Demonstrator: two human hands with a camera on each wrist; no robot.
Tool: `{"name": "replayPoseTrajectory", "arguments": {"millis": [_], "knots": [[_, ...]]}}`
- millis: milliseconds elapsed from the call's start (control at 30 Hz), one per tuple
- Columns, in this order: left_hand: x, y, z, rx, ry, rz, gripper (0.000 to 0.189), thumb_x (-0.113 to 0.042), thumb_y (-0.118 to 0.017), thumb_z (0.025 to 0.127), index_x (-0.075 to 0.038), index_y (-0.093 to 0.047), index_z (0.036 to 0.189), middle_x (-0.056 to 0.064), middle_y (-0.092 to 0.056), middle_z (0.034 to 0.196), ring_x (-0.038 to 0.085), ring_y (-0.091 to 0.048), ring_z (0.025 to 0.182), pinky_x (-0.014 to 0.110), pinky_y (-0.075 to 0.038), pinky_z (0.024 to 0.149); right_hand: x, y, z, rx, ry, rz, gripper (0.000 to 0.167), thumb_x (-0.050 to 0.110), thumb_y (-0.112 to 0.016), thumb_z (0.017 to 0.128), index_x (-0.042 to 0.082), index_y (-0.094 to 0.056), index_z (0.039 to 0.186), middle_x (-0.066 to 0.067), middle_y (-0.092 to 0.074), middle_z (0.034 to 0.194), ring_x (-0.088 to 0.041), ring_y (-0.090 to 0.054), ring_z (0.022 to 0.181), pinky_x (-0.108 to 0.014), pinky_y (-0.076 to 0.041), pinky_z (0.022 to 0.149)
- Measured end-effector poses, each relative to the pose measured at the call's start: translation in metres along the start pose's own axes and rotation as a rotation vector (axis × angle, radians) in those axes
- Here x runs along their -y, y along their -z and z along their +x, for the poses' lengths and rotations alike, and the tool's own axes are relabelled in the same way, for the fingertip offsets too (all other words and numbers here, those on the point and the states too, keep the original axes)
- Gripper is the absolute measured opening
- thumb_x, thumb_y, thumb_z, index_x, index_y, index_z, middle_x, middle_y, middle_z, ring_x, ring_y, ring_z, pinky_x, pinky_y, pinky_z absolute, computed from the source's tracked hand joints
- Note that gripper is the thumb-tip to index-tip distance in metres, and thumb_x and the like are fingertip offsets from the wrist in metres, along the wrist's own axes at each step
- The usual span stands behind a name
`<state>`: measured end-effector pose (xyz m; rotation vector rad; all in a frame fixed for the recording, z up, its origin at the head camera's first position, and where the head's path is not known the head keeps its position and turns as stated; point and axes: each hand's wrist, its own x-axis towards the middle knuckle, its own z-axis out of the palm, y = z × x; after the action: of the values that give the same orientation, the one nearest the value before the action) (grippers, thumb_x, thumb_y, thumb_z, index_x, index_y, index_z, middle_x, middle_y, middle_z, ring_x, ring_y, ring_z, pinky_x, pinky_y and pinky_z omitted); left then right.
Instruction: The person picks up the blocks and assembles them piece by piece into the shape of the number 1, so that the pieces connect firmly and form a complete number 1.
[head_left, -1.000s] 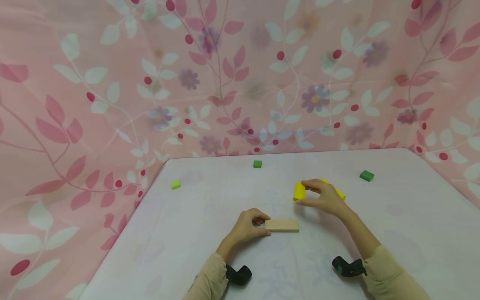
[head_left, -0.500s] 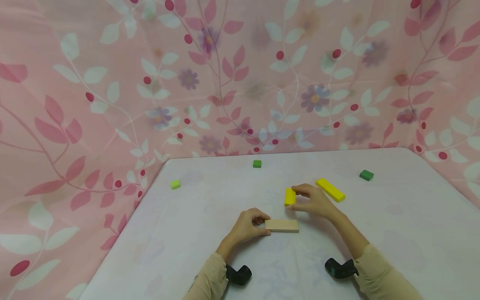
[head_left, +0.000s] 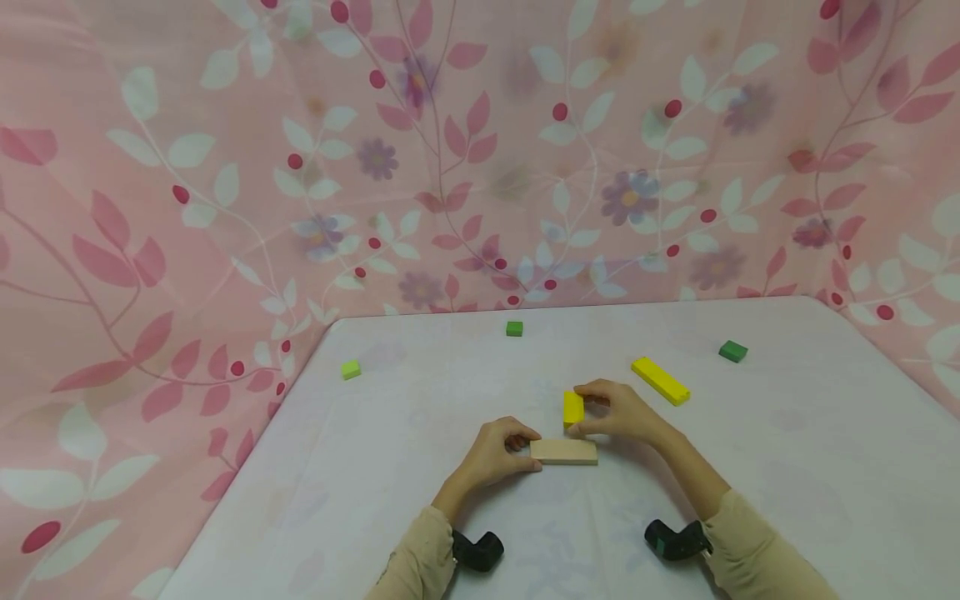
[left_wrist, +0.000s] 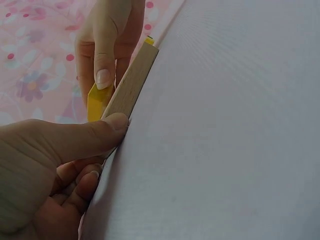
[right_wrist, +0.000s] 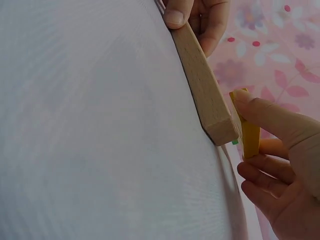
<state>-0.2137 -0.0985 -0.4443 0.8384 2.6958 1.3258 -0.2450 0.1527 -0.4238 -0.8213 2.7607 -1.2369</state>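
A plain wooden block (head_left: 564,452) lies lengthwise on the white-covered table. My left hand (head_left: 497,454) pinches its left end between thumb and fingers; in the left wrist view the thumb presses on the wood. Just behind the block, my right hand (head_left: 618,412) pinches a short yellow block (head_left: 573,409) by its ends. That yellow block (right_wrist: 250,132) appears beside the wooden block's (right_wrist: 205,85) far side in the right wrist view. Farther back on the right lies a longer yellow block (head_left: 660,381), which neither hand touches.
Small green blocks sit toward the back: a light green one (head_left: 351,369) at left, a mid-green one (head_left: 514,328) at the back edge, a dark green one (head_left: 733,351) at right. A pink floral curtain (head_left: 480,167) hangs behind the table (head_left: 420,367).
My right hand has brought the short yellow block left and nearer, up behind the wooden block. The longer yellow block has come into full view. My left hand has stayed put.
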Motion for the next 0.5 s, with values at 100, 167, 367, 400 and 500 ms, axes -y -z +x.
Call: {"name": "replayPoseTrajectory", "arguments": {"millis": [100, 167, 367, 400, 500], "knots": [[-0.0001, -0.0002, 0.0001, 0.001, -0.001, 0.000, 0.033, -0.011, -0.084, 0.068, -0.004, -0.072, 0.098, 0.002, -0.063, 0.085, 0.011, -0.054, 0.076, 0.021, -0.046, 0.069, -0.0001, -0.0014, -0.0004, -0.003, -0.004, -0.004, 0.066, 0.031, -0.081, 0.074, -0.008, -0.057, 0.121, -0.021, -0.059, 0.118, -0.033, -0.056, 0.107, -0.048, -0.045, 0.093], [-0.0002, -0.0002, 0.0001, 0.000, -0.001, 0.003, 0.033, -0.011, -0.084, 0.068, -0.004, -0.072, 0.098, 0.001, -0.063, 0.085, 0.011, -0.054, 0.076, 0.021, -0.046, 0.069, -0.0003, -0.0021, -0.0007, -0.003, -0.006, -0.007, 0.066, 0.031, -0.080, 0.074, -0.008, -0.057, 0.122, -0.021, -0.059, 0.119, -0.034, -0.056, 0.108, -0.048, -0.044, 0.094], [-0.0003, -0.0002, -0.0002, 0.000, 0.003, 0.008, 0.033, -0.011, -0.084, 0.068, -0.004, -0.072, 0.097, 0.001, -0.063, 0.085, 0.010, -0.054, 0.075, 0.021, -0.046, 0.069, -0.0006, -0.0042, -0.0006, 0.012, -0.019, -0.017, 0.066, 0.032, -0.079, 0.075, -0.008, -0.056, 0.123, -0.021, -0.059, 0.120, -0.035, -0.055, 0.110, -0.049, -0.042, 0.096], [-0.0004, -0.0002, -0.0002, 0.000, 0.001, 0.007, 0.033, -0.011, -0.084, 0.068, -0.004, -0.072, 0.097, 0.001, -0.063, 0.085, 0.010, -0.054, 0.075, 0.021, -0.046, 0.069, -0.0006, -0.0047, -0.0004, 0.013, -0.020, -0.021, 0.066, 0.032, -0.079, 0.075, -0.007, -0.056, 0.123, -0.021, -0.059, 0.120, -0.034, -0.055, 0.110, -0.050, -0.041, 0.096], [-0.0010, 0.0001, -0.0005, 0.001, -0.002, 0.004, 0.033, -0.011, -0.084, 0.068, -0.003, -0.072, 0.098, 0.002, -0.063, 0.086, 0.011, -0.055, 0.076, 0.021, -0.047, 0.069, -0.0006, -0.0059, -0.0002, 0.016, -0.019, -0.032, 0.066, 0.032, -0.079, 0.076, -0.007, -0.056, 0.123, -0.020, -0.059, 0.120, -0.034, -0.055, 0.110, -0.050, -0.041, 0.096]]}}
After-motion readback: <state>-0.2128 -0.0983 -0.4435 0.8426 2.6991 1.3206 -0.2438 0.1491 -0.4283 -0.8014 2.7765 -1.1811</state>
